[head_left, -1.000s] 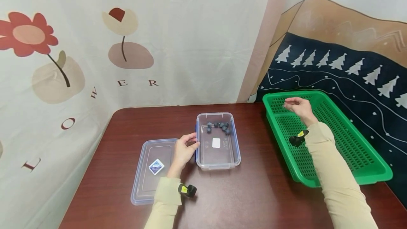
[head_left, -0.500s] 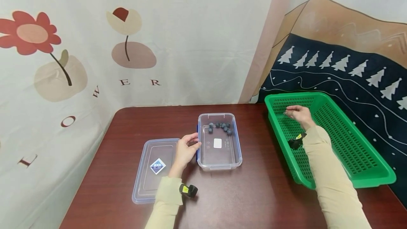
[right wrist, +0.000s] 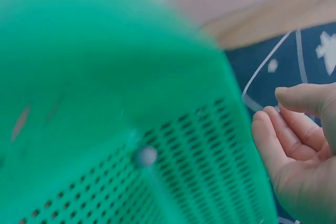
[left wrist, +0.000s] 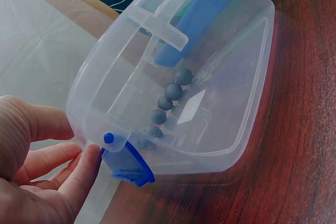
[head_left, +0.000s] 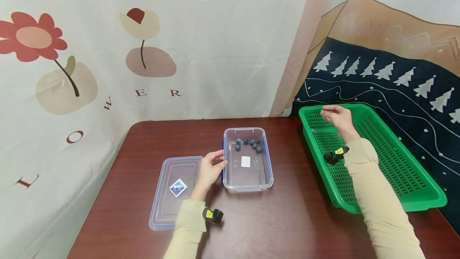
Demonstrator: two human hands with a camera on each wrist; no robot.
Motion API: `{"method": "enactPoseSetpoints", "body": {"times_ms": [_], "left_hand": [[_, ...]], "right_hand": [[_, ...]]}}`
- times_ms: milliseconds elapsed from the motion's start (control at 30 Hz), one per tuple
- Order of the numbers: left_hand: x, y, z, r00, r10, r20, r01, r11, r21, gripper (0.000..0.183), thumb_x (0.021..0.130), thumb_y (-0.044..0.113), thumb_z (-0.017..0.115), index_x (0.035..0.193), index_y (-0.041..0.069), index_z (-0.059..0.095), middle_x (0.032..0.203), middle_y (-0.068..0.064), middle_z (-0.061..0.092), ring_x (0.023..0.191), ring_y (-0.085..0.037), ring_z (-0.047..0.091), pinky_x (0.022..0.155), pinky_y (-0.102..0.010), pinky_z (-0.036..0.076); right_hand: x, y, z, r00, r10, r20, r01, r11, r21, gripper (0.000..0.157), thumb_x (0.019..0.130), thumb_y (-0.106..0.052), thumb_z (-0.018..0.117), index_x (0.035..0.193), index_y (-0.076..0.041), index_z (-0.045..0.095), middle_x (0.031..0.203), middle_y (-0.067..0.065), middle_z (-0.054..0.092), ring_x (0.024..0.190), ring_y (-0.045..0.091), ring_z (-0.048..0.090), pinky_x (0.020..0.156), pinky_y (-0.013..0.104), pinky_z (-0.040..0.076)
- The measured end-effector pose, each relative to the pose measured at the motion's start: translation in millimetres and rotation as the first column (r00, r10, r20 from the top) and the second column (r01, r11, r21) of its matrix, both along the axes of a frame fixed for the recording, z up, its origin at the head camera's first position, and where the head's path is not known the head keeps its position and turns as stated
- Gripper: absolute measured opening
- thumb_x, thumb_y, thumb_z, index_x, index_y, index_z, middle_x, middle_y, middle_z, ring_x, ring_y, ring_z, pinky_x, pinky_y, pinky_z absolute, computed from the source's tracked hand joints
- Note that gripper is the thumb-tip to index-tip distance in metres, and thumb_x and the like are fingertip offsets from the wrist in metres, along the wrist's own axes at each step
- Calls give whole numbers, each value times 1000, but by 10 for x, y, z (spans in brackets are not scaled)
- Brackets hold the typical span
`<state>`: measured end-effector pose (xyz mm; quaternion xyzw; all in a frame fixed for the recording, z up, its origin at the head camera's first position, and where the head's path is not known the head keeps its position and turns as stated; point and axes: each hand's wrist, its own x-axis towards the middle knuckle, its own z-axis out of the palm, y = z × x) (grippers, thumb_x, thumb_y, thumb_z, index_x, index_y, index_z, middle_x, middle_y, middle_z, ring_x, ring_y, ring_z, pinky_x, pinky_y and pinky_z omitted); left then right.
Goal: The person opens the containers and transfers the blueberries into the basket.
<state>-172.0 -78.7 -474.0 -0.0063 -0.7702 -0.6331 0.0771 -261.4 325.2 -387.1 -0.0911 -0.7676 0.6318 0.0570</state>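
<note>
My left hand [head_left: 210, 171] holds the left side of a clear plastic food container [head_left: 246, 187], its fingertips at the rim beside a blue latch [left wrist: 128, 163]. Inside the container, several blueberries [head_left: 252, 142] sit toward the far end. Over the far left part of a green basket [head_left: 424, 199] hovers my right hand [head_left: 338, 121]. Its fingers bend loosely and the thumb stands apart from them, with nothing between. A single blueberry [right wrist: 146, 156] shows blurred inside the basket in the right wrist view, near the perforated corner.
A clear lid [head_left: 165, 215] with a blue and white label lies flat on the brown table [head_left: 287, 231], left of the container and partly behind my left hand. A printed curtain [head_left: 215, 71] hangs behind the table.
My right hand has dipped slightly into the basket, released a blueberry and risen again. The blueberry now shows at the basket's left side. My left hand stays on the container.
</note>
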Motion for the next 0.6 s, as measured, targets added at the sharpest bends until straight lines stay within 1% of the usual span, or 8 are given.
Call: {"method": "enactPoseSetpoints", "body": {"times_ms": [67,100,167,233,367,467,533,600], "left_hand": [[5,-1,4,1000,0,-3,0,1000,1,33,76,-9,67,109,-12,63,103,-24,64,93,-35,63,82,-35,55],[7,-2,5,1000,0,-4,0,1000,2,33,76,-9,67,109,-12,63,103,-25,64,93,-35,63,81,-35,55],[5,-1,5,1000,1,-2,-1,1000,4,33,76,-9,68,109,-12,63,103,-24,64,94,-35,63,81,-34,55],[5,1,13,1000,3,3,-3,1000,7,33,76,-9,67,109,-11,63,103,-24,64,94,-35,63,81,-33,55],[5,-1,17,1000,3,16,-4,1000,6,33,77,-8,67,110,-11,63,103,-24,64,94,-34,63,82,-34,55],[9,-1,22,1000,4,17,-4,1000,-1,33,77,-8,68,110,-11,63,103,-23,64,94,-34,63,83,-35,55],[9,0,27,1000,4,18,-4,1000,2,33,77,-8,68,110,-11,63,103,-23,64,95,-34,63,83,-35,55],[9,0,28,1000,4,15,-4,1000,0,33,77,-8,68,110,-11,63,104,-23,64,95,-34,63,83,-36,55]], "right_hand": [[0,-53,80,1000,-11,-25,10,999,-48,10,88,-6,62,98,-9,63,73,-17,63,71,-3,61,68,10,52],[2,-80,119,999,-14,-33,11,997,-72,9,88,-5,63,93,-13,64,73,-15,63,70,-3,61,68,10,52],[4,-141,196,999,-13,-50,8,993,-114,17,86,-3,64,84,-20,65,73,-13,64,69,-2,62,67,11,53],[5,-209,266,998,-5,-64,-4,990,-139,17,86,-1,63,83,-18,66,73,-12,64,67,-1,62,65,11,53],[11,-358,379,995,24,-99,-43,980,-194,21,85,3,63,80,-17,68,74,-8,65,68,1,64,65,13,54],[2,-484,431,992,49,-119,-68,983,-168,21,85,2,64,80,-18,68,76,-7,66,70,3,64,66,14,54],[-7,-569,450,990,67,-121,-82,989,-124,16,85,-1,65,83,-17,68,79,-7,66,73,3,64,68,14,55],[-11,-654,464,989,85,-119,-94,993,-70,8,85,-5,67,90,-12,68,81,-6,66,75,3,64,72,16,55]]}}
